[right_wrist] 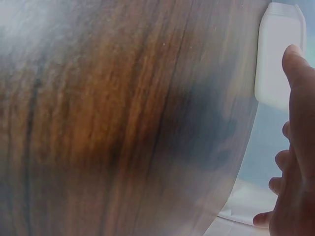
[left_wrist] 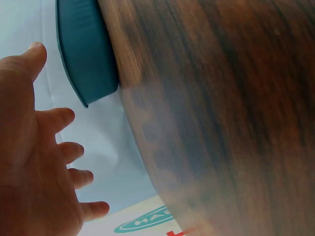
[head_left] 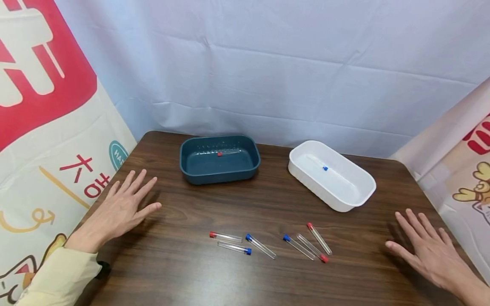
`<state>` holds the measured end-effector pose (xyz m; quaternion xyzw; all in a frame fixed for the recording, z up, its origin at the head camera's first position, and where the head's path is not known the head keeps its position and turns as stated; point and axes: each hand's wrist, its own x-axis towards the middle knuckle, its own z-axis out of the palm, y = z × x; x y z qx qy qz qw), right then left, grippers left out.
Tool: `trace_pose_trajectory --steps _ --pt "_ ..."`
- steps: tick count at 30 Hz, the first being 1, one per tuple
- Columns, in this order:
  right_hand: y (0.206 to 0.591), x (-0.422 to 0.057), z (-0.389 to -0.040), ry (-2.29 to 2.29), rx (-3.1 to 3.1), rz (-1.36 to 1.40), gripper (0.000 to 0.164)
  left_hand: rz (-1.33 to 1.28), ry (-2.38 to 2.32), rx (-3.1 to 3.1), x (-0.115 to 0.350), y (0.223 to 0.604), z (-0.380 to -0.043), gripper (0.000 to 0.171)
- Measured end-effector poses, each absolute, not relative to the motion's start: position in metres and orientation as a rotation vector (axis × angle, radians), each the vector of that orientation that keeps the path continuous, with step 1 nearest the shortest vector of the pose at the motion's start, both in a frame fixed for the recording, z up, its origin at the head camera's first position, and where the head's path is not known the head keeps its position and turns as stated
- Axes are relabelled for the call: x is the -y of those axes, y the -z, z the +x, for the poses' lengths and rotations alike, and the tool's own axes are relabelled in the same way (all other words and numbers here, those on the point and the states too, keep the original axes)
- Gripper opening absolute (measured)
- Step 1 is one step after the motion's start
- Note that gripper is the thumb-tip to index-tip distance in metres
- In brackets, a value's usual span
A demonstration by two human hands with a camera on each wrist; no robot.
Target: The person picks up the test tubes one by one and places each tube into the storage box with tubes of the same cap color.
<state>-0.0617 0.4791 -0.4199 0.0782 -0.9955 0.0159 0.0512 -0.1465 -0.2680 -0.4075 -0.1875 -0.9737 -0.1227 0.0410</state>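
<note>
Only the head view shows the tubes: a red-capped tube (head_left: 228, 153) lies inside the teal tray (head_left: 220, 178), a blue-capped tube (head_left: 317, 163) inside the white tray (head_left: 314, 188), and six loose tubes (head_left: 260, 246) lie on the desk (head_left: 183, 272) nearer the person, three on the left with one red cap and two blue, three on the right with two red caps and one blue. That view gives the backs of the left hand (head_left: 120, 208) and right hand (head_left: 428, 250), both with fingers spread and thumb apart. The left wrist view adds the left palm and the teal tray's outer wall; the right wrist view adds the white tray's outer end behind the right thumb, with the other fingers partly hidden. Both trays stand near the desk's far edge, before a pale curtain (head_left: 264, 85). The hands flank the tubes near the left and right edges, each casting a shadow. Bare wood runs between either hand and the loose tubes, and between the two trays.
</note>
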Motion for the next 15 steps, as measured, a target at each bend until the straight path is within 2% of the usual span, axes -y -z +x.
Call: trace_pose_trajectory --steps 8,15 --pt "0.42 -0.473 -0.062 -0.075 3.017 0.268 0.097 -0.553 0.376 2.952 0.271 0.406 -0.145 0.081" --pt "0.41 -0.456 -0.065 -0.226 2.834 0.403 0.095 -0.543 0.503 2.914 0.267 0.401 -0.147 0.079"
